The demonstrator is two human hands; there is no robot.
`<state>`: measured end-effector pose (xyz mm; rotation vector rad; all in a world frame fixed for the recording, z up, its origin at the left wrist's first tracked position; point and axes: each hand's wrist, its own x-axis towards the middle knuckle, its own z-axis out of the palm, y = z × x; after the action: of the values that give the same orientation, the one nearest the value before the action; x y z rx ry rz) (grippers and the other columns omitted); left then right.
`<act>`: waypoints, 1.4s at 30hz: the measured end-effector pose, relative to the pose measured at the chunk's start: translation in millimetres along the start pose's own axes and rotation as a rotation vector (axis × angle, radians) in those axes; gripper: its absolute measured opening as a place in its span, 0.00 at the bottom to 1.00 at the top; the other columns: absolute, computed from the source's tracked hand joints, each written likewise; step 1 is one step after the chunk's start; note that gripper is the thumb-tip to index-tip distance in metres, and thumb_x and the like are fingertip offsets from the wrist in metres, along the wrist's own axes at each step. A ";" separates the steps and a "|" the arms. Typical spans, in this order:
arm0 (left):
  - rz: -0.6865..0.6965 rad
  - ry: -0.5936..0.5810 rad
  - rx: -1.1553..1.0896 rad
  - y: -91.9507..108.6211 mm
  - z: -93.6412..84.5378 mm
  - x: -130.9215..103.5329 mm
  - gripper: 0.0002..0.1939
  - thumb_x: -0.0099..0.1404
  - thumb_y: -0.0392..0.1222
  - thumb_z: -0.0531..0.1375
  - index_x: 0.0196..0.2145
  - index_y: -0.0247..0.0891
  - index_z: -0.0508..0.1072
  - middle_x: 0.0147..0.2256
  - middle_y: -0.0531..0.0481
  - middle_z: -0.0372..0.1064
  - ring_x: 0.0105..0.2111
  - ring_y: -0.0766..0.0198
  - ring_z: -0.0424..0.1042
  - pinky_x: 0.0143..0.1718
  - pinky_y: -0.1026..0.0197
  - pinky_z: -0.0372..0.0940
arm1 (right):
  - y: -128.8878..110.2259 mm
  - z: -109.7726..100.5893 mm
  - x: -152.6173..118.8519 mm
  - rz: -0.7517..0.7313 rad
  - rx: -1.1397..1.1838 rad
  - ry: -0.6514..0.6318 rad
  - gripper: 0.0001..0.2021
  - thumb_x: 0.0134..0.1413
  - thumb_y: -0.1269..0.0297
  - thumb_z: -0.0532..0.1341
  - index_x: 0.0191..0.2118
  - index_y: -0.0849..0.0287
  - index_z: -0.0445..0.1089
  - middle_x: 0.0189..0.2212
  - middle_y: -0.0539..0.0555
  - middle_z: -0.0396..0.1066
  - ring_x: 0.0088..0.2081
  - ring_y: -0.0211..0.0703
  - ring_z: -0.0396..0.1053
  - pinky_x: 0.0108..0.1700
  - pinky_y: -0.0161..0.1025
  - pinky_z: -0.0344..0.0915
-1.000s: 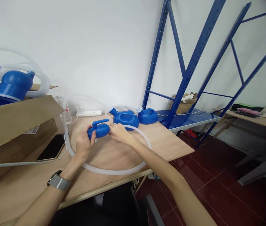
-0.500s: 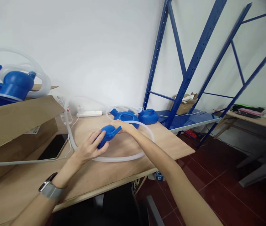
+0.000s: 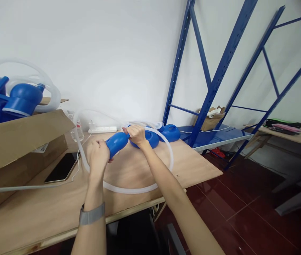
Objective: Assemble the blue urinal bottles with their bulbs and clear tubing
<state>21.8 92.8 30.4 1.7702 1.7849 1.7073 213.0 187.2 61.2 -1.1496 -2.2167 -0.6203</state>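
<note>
A blue plastic funnel-shaped cup [image 3: 117,144] is held above the table between both hands, tilted with its narrow neck up and to the right. Wrapped round its wide end is my left hand [image 3: 98,153], with a grey watch strap on the wrist. My right hand [image 3: 137,135] closes round the narrow neck; what else its fingers hold there is hidden. A clear flexible hose [image 3: 137,190] loops round beneath and behind the hands. Just behind my right hand stands a blue plastic bottle with a handle [image 3: 152,139], partly covered, with a second blue bottle [image 3: 172,133] beside it.
At left, an open cardboard box [image 3: 25,136] has blue cups [image 3: 26,95] and coiled hose above it. A phone [image 3: 62,168], a clear water bottle [image 3: 77,131] and a white power strip [image 3: 102,130] lie nearby. Blue metal shelving [image 3: 211,136] stands at right.
My left hand has turned and rewrapped the cup's wide end. The cup has swung so its neck meets my right hand, which has come round to grip it.
</note>
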 end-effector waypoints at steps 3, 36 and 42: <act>-0.327 -0.039 -0.140 12.2 6.0 0.3 0.18 0.74 0.52 0.48 0.44 0.38 0.71 0.24 0.46 0.71 0.15 0.52 0.69 0.19 0.52 0.65 | 3.8 2.5 1.6 0.049 -0.003 0.050 0.24 0.78 0.57 0.49 0.31 0.60 0.72 0.30 0.59 0.76 0.37 0.44 0.71 0.41 0.40 0.54; -0.206 -0.245 -0.166 67.4 -2.9 0.8 0.31 0.68 0.60 0.61 0.64 0.45 0.71 0.40 0.43 0.79 0.23 0.55 0.75 0.26 0.54 0.69 | 38.1 2.3 18.6 -0.099 -0.042 0.032 0.25 0.79 0.60 0.47 0.33 0.61 0.75 0.31 0.59 0.78 0.35 0.44 0.73 0.38 0.40 0.54; -0.793 -0.491 -0.739 72.3 9.3 10.2 0.24 0.74 0.56 0.55 0.53 0.32 0.72 0.23 0.48 0.70 0.14 0.68 0.63 0.13 0.70 0.55 | 46.5 18.6 22.8 -0.012 -0.020 0.245 0.27 0.78 0.59 0.49 0.25 0.58 0.68 0.22 0.55 0.72 0.29 0.41 0.69 0.35 0.40 0.53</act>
<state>70.4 83.7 85.0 0.8721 1.1543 1.1992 236.3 236.5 69.2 -1.0118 -2.0151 -0.7473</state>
